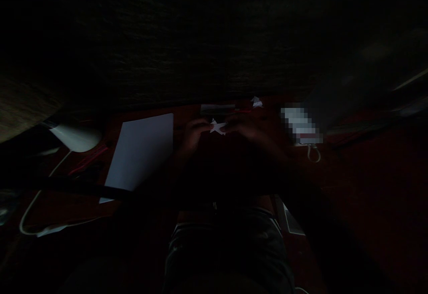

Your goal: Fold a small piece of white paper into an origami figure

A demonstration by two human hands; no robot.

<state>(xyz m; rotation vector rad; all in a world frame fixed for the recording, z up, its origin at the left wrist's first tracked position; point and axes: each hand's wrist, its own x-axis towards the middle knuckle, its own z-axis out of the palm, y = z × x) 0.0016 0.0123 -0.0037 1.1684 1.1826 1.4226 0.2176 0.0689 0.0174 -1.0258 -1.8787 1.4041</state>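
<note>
The left hand [194, 134] and right hand [241, 127] pinch a folded paper [218, 127] between fingers, near a white sheet [145, 147].

It's dim in here, but a large white sheet [143, 144] stands out on the dark red surface [182, 111]. Left of it I can see a white lamp [78, 138], its pale cord [27, 209] looping down, with something pink [89, 159] just beside. Toward the back lie a pale strip [217, 107] and a crumpled scrap [257, 102]; farther right, a blurred box [301, 126] has a white loop [314, 155] at its near end.
</note>
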